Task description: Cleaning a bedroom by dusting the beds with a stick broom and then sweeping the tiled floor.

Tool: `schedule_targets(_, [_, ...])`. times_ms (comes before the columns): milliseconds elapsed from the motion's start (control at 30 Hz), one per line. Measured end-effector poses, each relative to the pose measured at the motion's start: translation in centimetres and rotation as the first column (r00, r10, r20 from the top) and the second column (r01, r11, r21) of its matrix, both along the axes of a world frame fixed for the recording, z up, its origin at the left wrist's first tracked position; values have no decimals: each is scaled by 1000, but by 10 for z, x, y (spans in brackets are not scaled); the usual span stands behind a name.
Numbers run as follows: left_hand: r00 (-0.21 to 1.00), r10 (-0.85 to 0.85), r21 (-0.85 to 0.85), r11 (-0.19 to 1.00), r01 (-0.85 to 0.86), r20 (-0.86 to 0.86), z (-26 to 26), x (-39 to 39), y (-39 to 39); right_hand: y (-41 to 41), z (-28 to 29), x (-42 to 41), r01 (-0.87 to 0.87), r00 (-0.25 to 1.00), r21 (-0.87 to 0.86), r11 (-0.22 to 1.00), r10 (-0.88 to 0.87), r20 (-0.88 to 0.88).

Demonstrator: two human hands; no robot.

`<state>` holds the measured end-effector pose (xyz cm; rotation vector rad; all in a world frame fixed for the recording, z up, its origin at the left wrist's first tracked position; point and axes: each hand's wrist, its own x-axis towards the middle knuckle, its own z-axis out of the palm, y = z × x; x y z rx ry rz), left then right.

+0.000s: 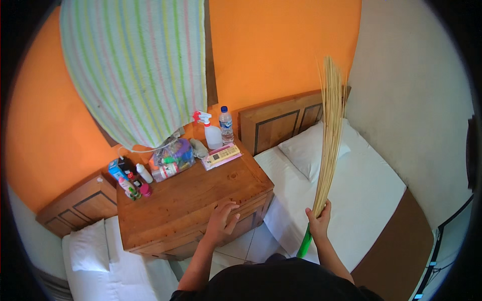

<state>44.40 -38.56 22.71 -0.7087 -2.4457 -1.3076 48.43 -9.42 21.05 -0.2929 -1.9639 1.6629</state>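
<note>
A stick broom of thin pale ribs stands almost upright, bristle tips up, before the right-hand bed. My right hand grips it low down, just above its green handle. My left hand holds nothing; its fingers are apart and bent, over or near the front edge of the wooden cabinet. Whether it touches the wood, I cannot tell.
On the cabinet are a white spray bottle, a water bottle, a pink-and-yellow pack, a bag of items and several small bottles. Beds with white pillows flank it. A striped cloth hangs behind.
</note>
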Motion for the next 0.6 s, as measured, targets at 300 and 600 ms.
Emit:
schedule_targets(300, [967,230,-68,972,-223,114,-19,-69,-34,10,-15,-210,41,999,189,981,-41,-3])
schedule_targets(600, [864,440,-208,894,-397,244,-27,-155,-19,-23,-48,-384,-197,980,156,968,201,-10])
